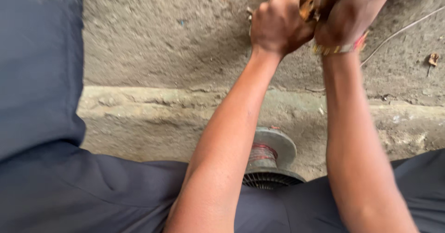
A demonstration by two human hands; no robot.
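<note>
Your left hand and right hand are clamping brown object at top frame edge. Spool is sitting between forearms, near ledge.

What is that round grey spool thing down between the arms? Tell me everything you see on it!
The spool is a grey reel that looks like metal, with a flat round disc on top and a wider ribbed rim at the bottom. Thin wire, silvery with a reddish band, is wound around its middle. It stands tilted on the dusty concrete floor, against the person's dark trousers. Neither hand touches it.
</note>
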